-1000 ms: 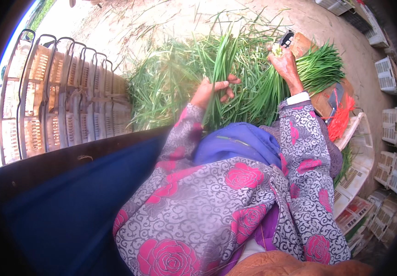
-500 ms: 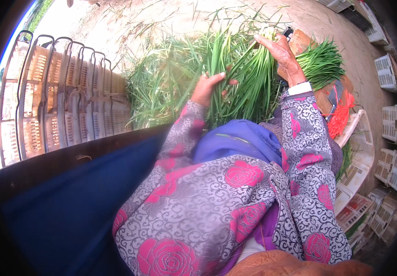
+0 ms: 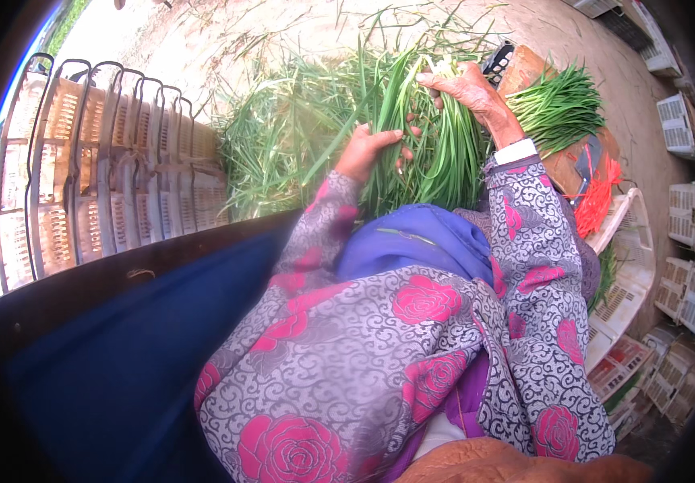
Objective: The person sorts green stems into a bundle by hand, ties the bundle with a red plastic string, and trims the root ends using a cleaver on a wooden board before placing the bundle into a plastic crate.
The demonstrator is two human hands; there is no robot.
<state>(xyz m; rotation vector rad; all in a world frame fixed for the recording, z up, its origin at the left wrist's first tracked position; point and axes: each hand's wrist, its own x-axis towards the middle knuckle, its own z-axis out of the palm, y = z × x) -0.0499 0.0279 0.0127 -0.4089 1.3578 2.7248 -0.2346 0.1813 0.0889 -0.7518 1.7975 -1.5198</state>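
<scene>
My right hand [image 3: 475, 98] is closed around a bunch of Chinese chives [image 3: 456, 165], near its pale stem ends; the green leaves hang down toward my lap. To the left of it, my left hand [image 3: 373, 151] has its thumb and fingers curled about some green leaves [image 3: 393, 88]. A wide heap of loose chives [image 3: 283, 133] lies beyond and left of both hands. Right of my right wrist, a neat bundle of chives [image 3: 561, 105] rests on an orange-brown surface [image 3: 525, 68]. Some of my left fingers are hidden among the leaves.
Stacked pale plastic crates with metal handles [image 3: 82, 177] stand at the left. Red string [image 3: 599, 203] hangs at the right, above a white crate [image 3: 625, 278]. More crates [image 3: 692, 217] line the far right. A dark blue surface [image 3: 146, 346] with a brown edge lies at lower left.
My right hand has moved left and slightly down with its bunch, closer to my left hand. The left hand has shifted only a little.
</scene>
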